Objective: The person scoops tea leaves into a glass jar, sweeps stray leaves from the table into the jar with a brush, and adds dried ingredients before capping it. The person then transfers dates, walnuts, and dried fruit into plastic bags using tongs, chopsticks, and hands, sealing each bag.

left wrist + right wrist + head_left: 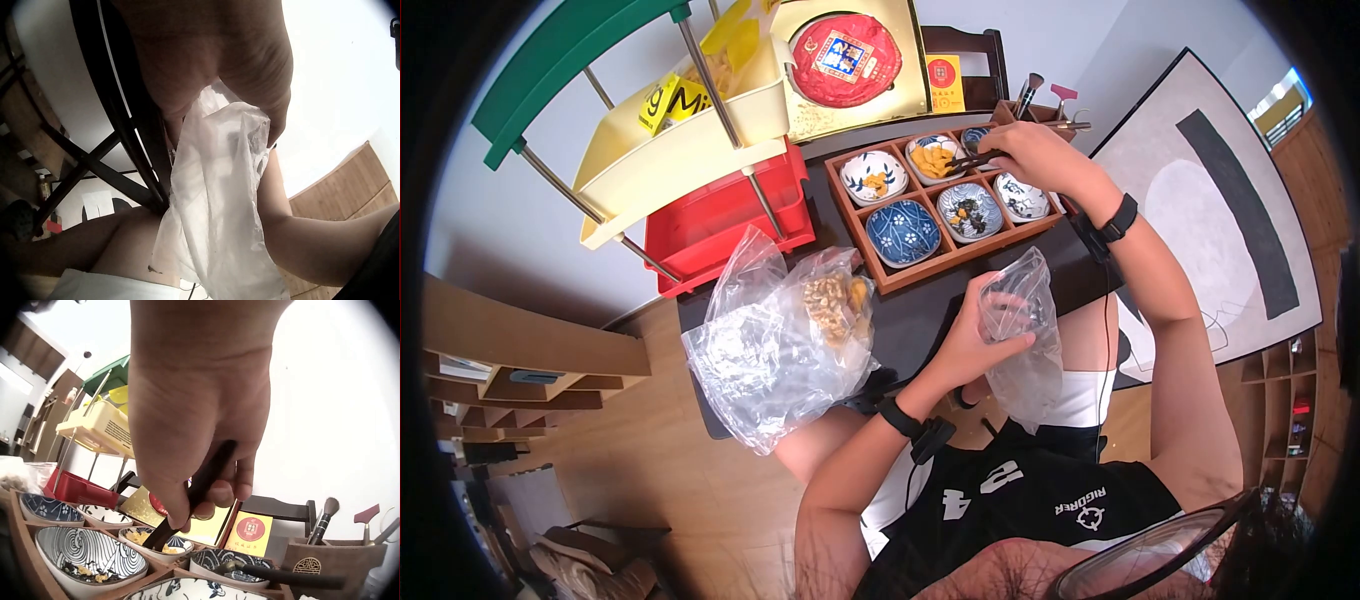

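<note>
My right hand (1040, 157) pinches a pair of dark tongs (203, 481), tips down at the patterned bowl (945, 178) of yellow-orange dried pieces (930, 157). This bowl is in the back row of a wooden compartment box (910, 277). Lower down, my left hand (980, 335) grips a clear plastic bag (219, 194) near its top, and the bag hangs over my lap. Other bowls in the box include a white one (872, 165) with a few orange bits, a blue flowered one (903, 234) and a swirl-patterned one (90, 550) with dark leaves and orange bits.
Left of the box lies a large clear bag (765, 350) with walnuts (828, 310). Behind it stands a tiered rack with a red tray (730, 235) and a cream tray (670, 170). A red tea cake (846, 60) sits at the back; a tool holder (334, 565) stands right.
</note>
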`<state>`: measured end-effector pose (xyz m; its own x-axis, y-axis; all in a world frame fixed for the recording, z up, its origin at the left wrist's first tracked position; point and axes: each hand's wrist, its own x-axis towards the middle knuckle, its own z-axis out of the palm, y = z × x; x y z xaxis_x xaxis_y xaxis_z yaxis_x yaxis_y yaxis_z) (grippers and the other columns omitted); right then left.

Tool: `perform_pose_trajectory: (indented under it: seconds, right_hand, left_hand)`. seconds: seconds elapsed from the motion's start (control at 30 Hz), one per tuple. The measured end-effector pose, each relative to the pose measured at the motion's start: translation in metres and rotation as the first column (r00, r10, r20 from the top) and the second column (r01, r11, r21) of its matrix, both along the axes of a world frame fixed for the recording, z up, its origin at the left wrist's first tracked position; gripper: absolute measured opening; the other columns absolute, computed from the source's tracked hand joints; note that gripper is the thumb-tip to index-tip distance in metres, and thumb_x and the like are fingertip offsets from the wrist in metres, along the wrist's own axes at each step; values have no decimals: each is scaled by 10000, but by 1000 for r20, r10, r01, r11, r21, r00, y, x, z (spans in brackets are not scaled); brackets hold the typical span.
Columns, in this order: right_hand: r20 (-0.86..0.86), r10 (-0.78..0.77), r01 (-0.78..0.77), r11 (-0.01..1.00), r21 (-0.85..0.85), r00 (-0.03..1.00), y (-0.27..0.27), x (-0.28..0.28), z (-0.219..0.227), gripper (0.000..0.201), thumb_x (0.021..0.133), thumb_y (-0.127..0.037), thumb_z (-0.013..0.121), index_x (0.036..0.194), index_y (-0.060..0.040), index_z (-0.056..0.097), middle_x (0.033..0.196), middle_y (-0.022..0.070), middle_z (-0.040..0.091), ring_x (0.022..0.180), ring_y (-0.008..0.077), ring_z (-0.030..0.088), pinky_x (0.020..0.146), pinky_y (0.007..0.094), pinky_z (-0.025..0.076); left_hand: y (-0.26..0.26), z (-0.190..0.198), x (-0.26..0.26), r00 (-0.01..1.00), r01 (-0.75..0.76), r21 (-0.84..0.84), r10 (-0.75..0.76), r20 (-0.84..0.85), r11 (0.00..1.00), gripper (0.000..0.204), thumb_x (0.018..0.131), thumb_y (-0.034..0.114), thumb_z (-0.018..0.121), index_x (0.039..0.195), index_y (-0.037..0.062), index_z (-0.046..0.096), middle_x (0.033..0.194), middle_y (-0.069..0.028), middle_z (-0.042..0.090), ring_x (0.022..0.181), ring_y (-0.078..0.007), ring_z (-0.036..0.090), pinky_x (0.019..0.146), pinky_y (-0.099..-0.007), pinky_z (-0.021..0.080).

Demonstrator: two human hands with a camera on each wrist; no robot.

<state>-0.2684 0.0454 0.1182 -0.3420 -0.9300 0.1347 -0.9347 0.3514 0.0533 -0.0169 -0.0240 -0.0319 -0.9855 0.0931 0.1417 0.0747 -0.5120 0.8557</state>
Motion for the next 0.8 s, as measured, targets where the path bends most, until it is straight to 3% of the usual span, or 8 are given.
perform_pose_trajectory:
  seconds: [0.63,0.8]
  right_hand:
    - [97,30,-23,997,-76,995,12,-4,-6,212,886,-41,693,1091,10,704,998,214,723,932,413,681,836,469,536]
    - [148,-26,25,1000,10,989,8,0,-8,189,897,-117,686,1044,-5,648,904,228,700,905,416,682,815,510,536]
  left_hand:
    - [0,0,-2,1000,17,-17,-17,-12,1000,907,865,3,797,1540,108,201,1279,-135,528,1166,-212,611,967,-378,548]
    - [-1,0,-2,1000,18,-24,-19,-10,1000,902,867,9,797,1539,109,203,1280,-137,523,1168,-213,612,968,-378,549]
